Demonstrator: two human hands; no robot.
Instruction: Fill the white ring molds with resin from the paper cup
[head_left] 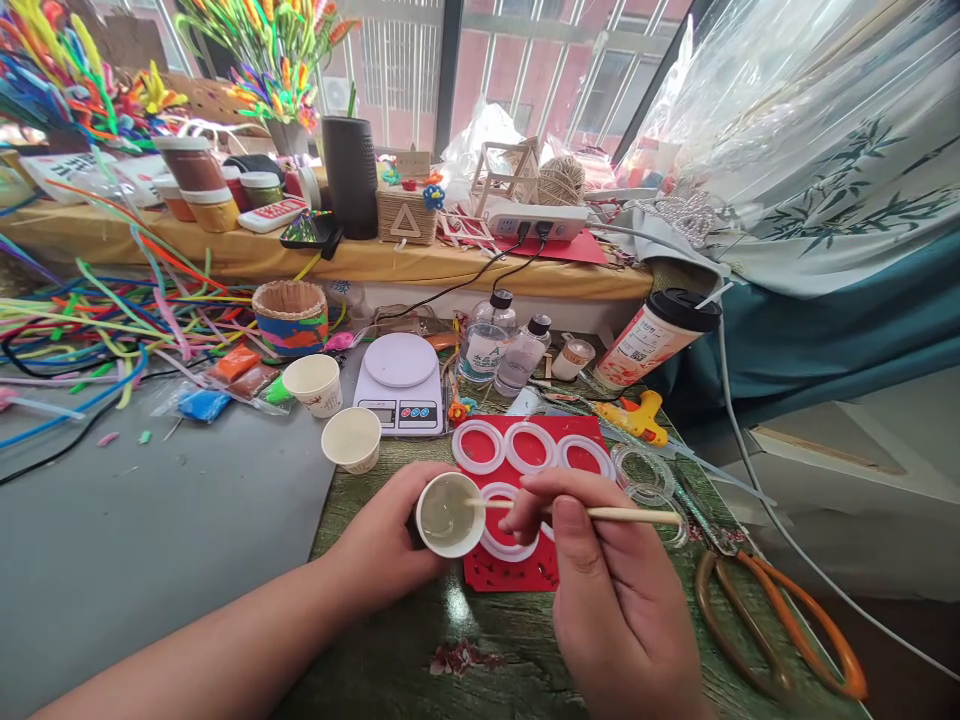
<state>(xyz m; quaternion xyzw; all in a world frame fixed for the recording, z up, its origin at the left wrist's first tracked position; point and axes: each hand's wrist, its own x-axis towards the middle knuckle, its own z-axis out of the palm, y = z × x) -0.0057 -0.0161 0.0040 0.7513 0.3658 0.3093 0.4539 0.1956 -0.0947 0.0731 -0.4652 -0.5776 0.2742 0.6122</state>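
My left hand (390,535) is wrapped round a paper cup (451,515) with clear, slightly cloudy liquid in it. Between the fingers of my right hand (611,570) is a thin wooden stick (637,515), its far end dipping into the cup. Beneath and beyond my hands lies a red sheet (510,573) bearing several white ring moulds (478,447), partly covered by my right hand. Two more paper cups, a nearer one (351,440) and a farther one (313,386), stand left of the sheet.
A white digital scale (400,385) sits behind the cups, beside two clear bottles (487,340). Large scissors (750,600), a yellow glue gun (634,418) and a lidded drink cup (652,340) occupy the right side. Coloured pipe cleaners (150,310) crowd the left.
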